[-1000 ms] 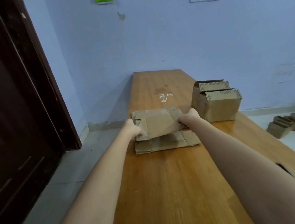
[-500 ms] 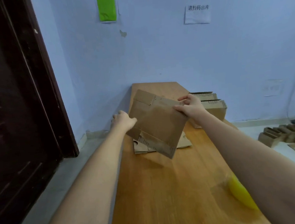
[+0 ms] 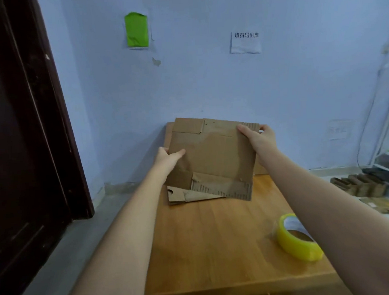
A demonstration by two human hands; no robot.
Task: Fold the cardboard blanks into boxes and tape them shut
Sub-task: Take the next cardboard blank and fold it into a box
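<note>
Above the wooden table (image 3: 220, 250), both arms reach forward holding a flat cardboard blank (image 3: 215, 155) upright over the stack of blanks (image 3: 181, 196). The left hand (image 3: 167, 158) pinches its left edge, the right hand (image 3: 260, 135) grips its upper right corner. Half a second ago the blank hung tilted; now it faces squarely. A yellow tape roll (image 3: 296, 239) lies on the table's near right.

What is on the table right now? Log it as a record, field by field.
held item: flat cardboard blank, raised off the table
left hand: grips the blank's left edge
right hand: grips its upper right corner
under the blank: stack of flat blanks lying on the table
tape roll: yellow, near right of the table, untouched
floor at right: more cardboard pieces
</note>
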